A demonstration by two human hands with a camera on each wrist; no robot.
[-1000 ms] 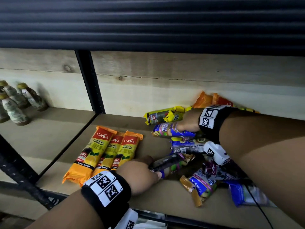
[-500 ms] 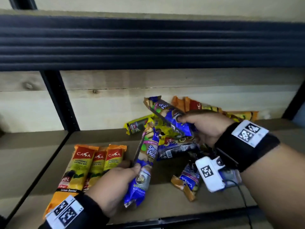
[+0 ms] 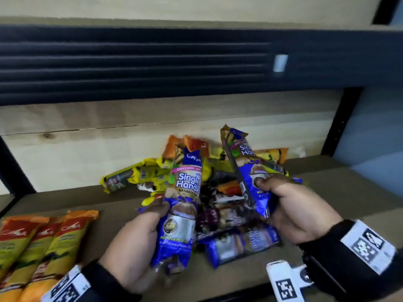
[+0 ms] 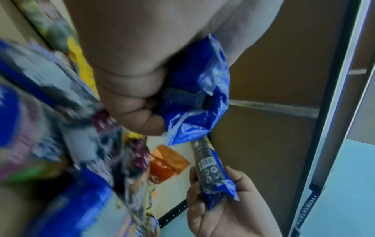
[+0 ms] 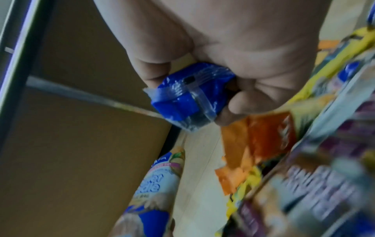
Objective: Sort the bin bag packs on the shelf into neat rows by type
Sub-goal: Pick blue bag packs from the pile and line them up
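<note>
Each hand holds a blue "Single Handle" garbage bag pack upright above the shelf. My left hand (image 3: pixel 157 216) grips the lower half of one blue pack (image 3: pixel 185 199), its fingers curled round that pack (image 4: pixel 194 89). My right hand (image 3: pixel 268 188) grips the other blue pack (image 3: pixel 246 171) near its lower end (image 5: pixel 188 96), tilted a little left. Behind and below them lies a mixed pile (image 3: pixel 220 205) of yellow, orange, purple and blue packs. Three orange-and-yellow packs (image 3: pixel 43 240) lie side by side in a row at the front left.
The brown shelf board (image 3: pixel 349 192) runs to a black upright (image 3: pixel 340 123) on the right and another (image 3: pixel 13 171) on the left. A dark ribbed beam (image 3: pixel 152 62) hangs low overhead. A pale wooden back panel (image 3: pixel 87 149) closes the rear.
Both hands were down in the pile; they have lifted one blue pack each and now hold them upright and further apart. The view has swung to the right.
</note>
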